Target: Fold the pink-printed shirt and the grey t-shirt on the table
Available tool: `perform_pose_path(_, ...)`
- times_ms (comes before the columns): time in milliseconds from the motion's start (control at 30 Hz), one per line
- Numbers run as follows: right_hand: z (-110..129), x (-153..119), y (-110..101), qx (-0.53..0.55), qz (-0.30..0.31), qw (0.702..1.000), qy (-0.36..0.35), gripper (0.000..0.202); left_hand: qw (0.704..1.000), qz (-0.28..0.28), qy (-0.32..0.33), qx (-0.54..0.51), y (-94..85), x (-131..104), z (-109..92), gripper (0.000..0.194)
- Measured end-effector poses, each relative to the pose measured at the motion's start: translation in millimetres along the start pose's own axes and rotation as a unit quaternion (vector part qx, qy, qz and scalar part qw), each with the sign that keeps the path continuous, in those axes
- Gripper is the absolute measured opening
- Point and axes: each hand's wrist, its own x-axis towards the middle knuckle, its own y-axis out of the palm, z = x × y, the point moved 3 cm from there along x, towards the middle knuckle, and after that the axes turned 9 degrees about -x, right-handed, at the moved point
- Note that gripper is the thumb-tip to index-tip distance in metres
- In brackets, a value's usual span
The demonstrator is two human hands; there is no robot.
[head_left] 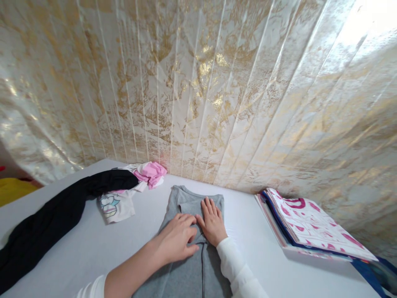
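A grey garment (186,273), partly folded, lies on the white surface in front of me, its neckline toward the wall. My left hand (178,238) rests on its upper middle, palm down with the fingers bent and apart. Flat on the upper right part of the garment lies my right hand (212,221), fingers stretched toward the neckline. The two hands nearly meet at my left fingertips and right thumb. Neither hand grips any cloth that I can see.
A long black garment (62,211) and crumpled white and pink clothes (151,174) lie at the left. At the right is a folded stack (316,225) with a pink-patterned top piece. A gold-patterned covering (192,82) hangs behind the white surface (245,211).
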Motion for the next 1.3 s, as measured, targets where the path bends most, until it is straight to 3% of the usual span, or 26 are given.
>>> perform_pose_path(67,0.7,-2.4,-4.8,0.011,0.013,1.000,0.005,0.062,1.000,-0.016,-0.015,0.002,-5.6,2.4,8.3,0.012)
perform_pose_path(133,2.6,-6.3,-8.6,0.020,0.004,1.000,0.008,0.061,0.999,-0.036,-0.029,0.004,-7.3,5.7,19.3,0.023)
perform_pose_path(233,10.5,-14.5,-9.8,0.021,-0.021,0.999,-0.013,0.059,0.998,-0.043,-0.044,-0.003,1.6,8.0,34.6,0.045)
perform_pose_path(367,19.6,-23.8,-4.4,0.008,-0.019,0.999,-0.033,0.057,0.998,-0.040,-0.045,-0.021,12.1,10.3,51.9,0.044)
perform_pose_path(467,20.4,-26.0,-2.3,-0.001,-0.012,0.999,-0.032,0.059,0.994,-0.077,-0.072,-0.019,-5.2,23.2,77.0,0.042)
perform_pose_path(633,19.0,-25.2,-3.1,-0.001,-0.010,0.999,-0.037,0.059,0.982,-0.110,-0.153,0.006,-55.4,65.2,136.1,0.027)
perform_pose_path(733,17.9,-25.3,-1.6,0.010,-0.020,0.999,-0.039,0.059,0.980,-0.066,-0.190,0.008,-64.6,88.9,157.1,0.032)
perform_pose_path(933,17.1,-30.3,0.4,0.040,-0.048,0.998,-0.023,0.056,0.970,0.028,-0.241,-0.018,-44.7,120.7,169.1,0.030)
perform_pose_path(1033,18.2,-24.4,-6.4,0.049,-0.024,0.998,-0.018,0.055,0.966,0.052,-0.249,-0.042,-40.7,133.1,177.6,0.030)
perform_pose_path(1167,19.6,12.2,-25.3,0.080,0.001,0.997,-0.019,0.038,0.965,0.091,-0.231,-0.089,-43.1,140.1,190.3,0.031)
perform_pose_path(1300,21.6,64.0,-34.1,0.068,0.014,0.998,-0.006,0.028,0.960,0.129,-0.204,-0.140,-48.3,131.7,199.4,0.033)
